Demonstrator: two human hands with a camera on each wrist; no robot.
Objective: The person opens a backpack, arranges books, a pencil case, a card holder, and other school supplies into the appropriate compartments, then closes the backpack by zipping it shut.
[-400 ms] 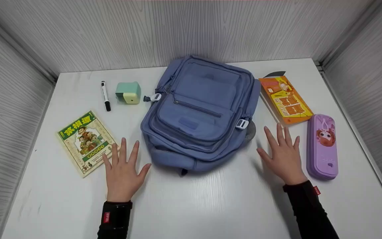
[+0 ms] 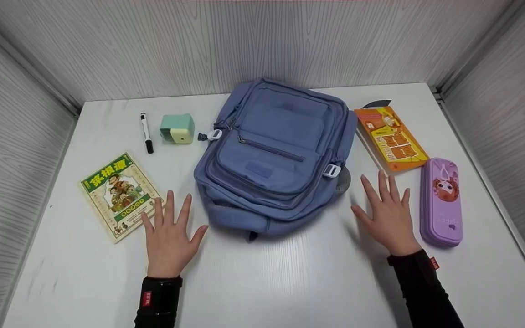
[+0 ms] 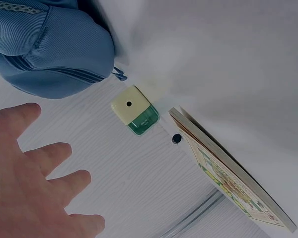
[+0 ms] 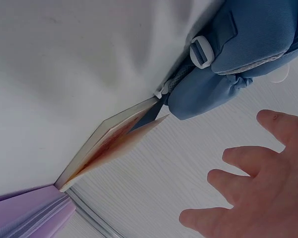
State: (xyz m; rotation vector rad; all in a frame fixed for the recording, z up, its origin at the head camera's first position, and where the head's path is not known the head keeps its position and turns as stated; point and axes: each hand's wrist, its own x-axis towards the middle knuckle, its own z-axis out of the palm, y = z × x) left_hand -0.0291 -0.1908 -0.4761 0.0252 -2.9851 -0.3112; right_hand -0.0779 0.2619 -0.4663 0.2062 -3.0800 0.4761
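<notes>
A blue backpack (image 2: 271, 155) lies front side up in the middle of the white table, its zips closed. To its lower left my left hand (image 2: 170, 246) is spread flat with straight fingers, holding nothing; its fingertips reach the corner of a green and cream book (image 2: 121, 196) in the head view. My right hand (image 2: 391, 223), also spread and holding nothing, is at the backpack's lower right. Beside it lies a purple pencil case (image 2: 442, 205) with a cartoon girl on the lid. An orange and yellow book (image 2: 394, 141) lies beyond the fingertips, its cover slightly lifted in the right wrist view.
At the back left lie a white marker with a black cap (image 2: 146, 133) and a green and cream pencil sharpener (image 2: 177, 128). Grey wood-grain panels (image 2: 162, 50) wall the table at the back and both sides. White strap buckles (image 2: 332, 171) stick out from the backpack.
Both hands keep the same spread pose. The whole head view has shifted very slightly; no object has been moved or taken hold of.
</notes>
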